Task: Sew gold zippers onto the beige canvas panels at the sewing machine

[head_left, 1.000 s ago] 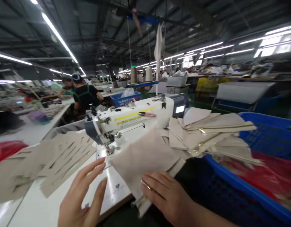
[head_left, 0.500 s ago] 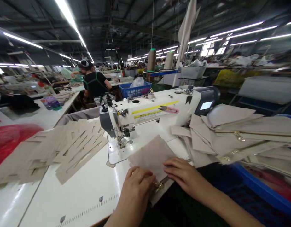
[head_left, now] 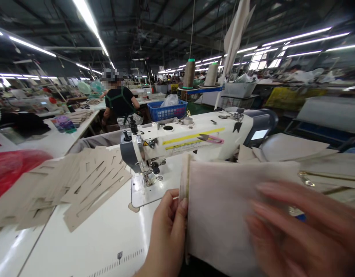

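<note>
A beige cloth piece (head_left: 223, 219) is held up in front of the white sewing machine (head_left: 189, 140), on the near side of the table (head_left: 105, 246). A gold zip (head_left: 188, 179) is seen along its left edge, standing nearly straight up. This edge is pinched between the thumb and fingers of the left hand (head_left: 167, 234). The right hand (head_left: 304, 227) is blurred, with its fingers spread in front of the cloth's right part; whether the cloth is touched by it cannot be told.

To the right, more cloth pieces with zips (head_left: 295, 148) are piled up. To the left, flat cut pieces with slits (head_left: 96, 184) are spread in a fan, beside a red bag (head_left: 18, 169). Pink snips (head_left: 210, 139) are seen on the machine's arm. Farther back, a co-worker (head_left: 119, 98) is seen near a blue basket (head_left: 167, 110).

The cloth could be dropped or bent if the left pinch is too loose, since only one edge is surely held. The piled pieces could be knocked down if they are bumped by the right hand.

Half a second ago, the cloth is seen lower and tilted, with both hands on it. Now it is lifted, and its zip edge is turned to the left.
</note>
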{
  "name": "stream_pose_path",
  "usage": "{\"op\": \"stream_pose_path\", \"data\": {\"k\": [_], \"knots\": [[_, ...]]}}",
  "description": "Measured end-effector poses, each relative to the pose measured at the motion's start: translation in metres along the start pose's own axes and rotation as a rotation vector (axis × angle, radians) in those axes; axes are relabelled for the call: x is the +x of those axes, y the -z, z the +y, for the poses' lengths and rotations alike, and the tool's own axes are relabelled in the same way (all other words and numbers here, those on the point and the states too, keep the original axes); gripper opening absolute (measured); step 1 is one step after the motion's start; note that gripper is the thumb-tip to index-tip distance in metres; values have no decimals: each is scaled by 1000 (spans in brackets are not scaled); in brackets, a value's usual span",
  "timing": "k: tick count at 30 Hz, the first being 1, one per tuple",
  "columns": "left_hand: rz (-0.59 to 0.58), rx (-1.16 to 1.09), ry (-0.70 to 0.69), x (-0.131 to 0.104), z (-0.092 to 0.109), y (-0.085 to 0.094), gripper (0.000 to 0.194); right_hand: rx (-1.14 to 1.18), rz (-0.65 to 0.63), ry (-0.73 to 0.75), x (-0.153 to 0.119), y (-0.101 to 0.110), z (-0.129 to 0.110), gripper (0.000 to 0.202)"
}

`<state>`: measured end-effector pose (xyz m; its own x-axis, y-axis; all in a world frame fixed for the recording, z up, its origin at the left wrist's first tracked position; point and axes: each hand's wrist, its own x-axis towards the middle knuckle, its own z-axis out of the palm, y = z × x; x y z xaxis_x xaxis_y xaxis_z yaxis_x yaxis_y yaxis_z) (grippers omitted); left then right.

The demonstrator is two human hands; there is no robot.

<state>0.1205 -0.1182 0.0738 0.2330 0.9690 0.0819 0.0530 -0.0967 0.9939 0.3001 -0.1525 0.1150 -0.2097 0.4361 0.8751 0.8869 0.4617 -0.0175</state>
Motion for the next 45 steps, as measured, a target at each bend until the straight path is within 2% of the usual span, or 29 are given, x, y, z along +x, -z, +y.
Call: {"op": "stream_pose_path", "data": {"k": [1,3,5,7,9,11,12,14,16,19,22,26,29,32,34,37,39,42,45], "knots": [[7,-3,12,-1,-12,6,33,-20,-30,-43,-7,-10,-1,16],[50,124,-26,-4,-43,20,43,-60,-217,-101,-31,-42,0,23],[94,421,-144,-9,-69,39,53,-148,-379,-186,-57,-73,2,35],[2,722,-268,-12,-81,58,56,-172,-481,-268,-76,-94,6,37],[-188,924,-317,-10,-76,76,54,-148,-534,-338,-84,-104,11,35],[-362,1034,-285,-1,-60,88,54,-87,-556,-409,-82,-108,15,32],[-426,1069,-260,5,-52,92,61,-47,-557,-456,-78,-111,17,30],[-500,1125,-229,17,-37,96,86,53,-540,-582,-70,-118,22,30],[-536,1167,-208,24,-31,95,105,165,-540,-729,-59,-127,29,39],[-534,1216,-191,24,-32,89,116,319,-645,-833,-42,-141,40,45],[-492,1255,-207,17,-37,81,121,345,-731,-781,-25,-151,48,42],[-437,1278,-219,13,-41,75,118,167,-740,-664,-22,-156,48,33],[-445,1279,-194,16,-40,74,116,-12,-753,-597,-30,-155,45,23],[-473,1274,-179,20,-38,75,118,-130,-757,-539,-31,-151,37,22],[-482,1265,-181,22,-38,76,118,-166,-711,-419,-28,-149,27,24],[-492,1256,-174,23,-39,77,118,-42,-650,-88,-28,-148,6,37],[-498,1263,-159,25,-38,77,118,101,-702,59,-35,-149,-6,47],[-510,1282,-129,27,-34,76,119,177,-824,67,-48,-152,-13,53],[-486,1287,-151,18,-35,74,112,180,-855,24,-53,-153,-12,50]]}}
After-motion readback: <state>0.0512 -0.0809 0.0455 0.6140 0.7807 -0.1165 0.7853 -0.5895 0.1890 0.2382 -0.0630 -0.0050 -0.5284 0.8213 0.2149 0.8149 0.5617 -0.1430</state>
